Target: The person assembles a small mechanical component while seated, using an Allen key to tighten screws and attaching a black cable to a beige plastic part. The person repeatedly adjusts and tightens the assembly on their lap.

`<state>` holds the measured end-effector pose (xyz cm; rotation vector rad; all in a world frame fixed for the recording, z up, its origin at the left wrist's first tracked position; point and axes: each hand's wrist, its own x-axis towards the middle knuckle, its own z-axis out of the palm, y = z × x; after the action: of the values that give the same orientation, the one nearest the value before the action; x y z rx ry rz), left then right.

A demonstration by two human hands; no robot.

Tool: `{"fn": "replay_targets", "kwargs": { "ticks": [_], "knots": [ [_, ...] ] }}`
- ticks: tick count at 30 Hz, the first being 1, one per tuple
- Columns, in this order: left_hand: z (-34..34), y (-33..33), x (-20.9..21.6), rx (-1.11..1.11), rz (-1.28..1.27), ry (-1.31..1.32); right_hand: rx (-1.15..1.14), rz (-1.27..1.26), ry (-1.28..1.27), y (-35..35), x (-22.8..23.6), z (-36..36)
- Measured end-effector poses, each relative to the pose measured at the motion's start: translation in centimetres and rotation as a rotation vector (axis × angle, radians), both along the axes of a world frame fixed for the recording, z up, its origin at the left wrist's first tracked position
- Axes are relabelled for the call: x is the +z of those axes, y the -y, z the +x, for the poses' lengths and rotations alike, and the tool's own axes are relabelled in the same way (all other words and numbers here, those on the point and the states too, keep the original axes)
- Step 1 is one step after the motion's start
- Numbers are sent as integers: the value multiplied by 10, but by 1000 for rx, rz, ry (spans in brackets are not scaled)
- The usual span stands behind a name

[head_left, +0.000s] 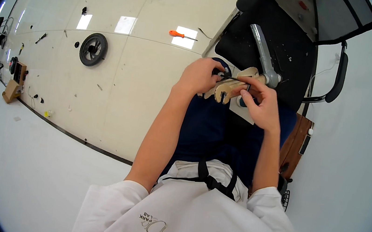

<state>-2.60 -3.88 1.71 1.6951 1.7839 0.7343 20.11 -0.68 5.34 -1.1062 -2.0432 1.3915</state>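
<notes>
While both hands' fingers clamp it, wooden part (pixel 227 89) sits above lap: left hand (pixel 199 76) on its left end, right hand (pixel 261 103) on right w/ thin dark tool (pixel 234 78). Grey metal arm (pixel 263 56) just behind; orange screwdriver (pixel 181 35), black wheel (pixel 93 49) on floor (pixel 144 73), well apart.

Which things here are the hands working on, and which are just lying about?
In hand:
- left hand and right hand on the wooden part
- thin black tool
- grey metal tube

Lying about:
- orange-handled screwdriver
- black wheel
- wooden block
- black chair
</notes>
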Motion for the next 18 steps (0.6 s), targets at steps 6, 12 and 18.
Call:
{"fn": "replay_targets", "kwargs": {
  "ticks": [6, 12, 18],
  "knots": [
    [2, 0, 5, -22, 9, -5, 226, 152, 305, -30, 27, 17],
    [-1, -16, -9, -51, -228, 82, 52, 305, 224, -17, 32, -24],
    [6, -22, -8, -64, -219, 107, -445, -336, -230, -18, 14, -46]
  ]
}}
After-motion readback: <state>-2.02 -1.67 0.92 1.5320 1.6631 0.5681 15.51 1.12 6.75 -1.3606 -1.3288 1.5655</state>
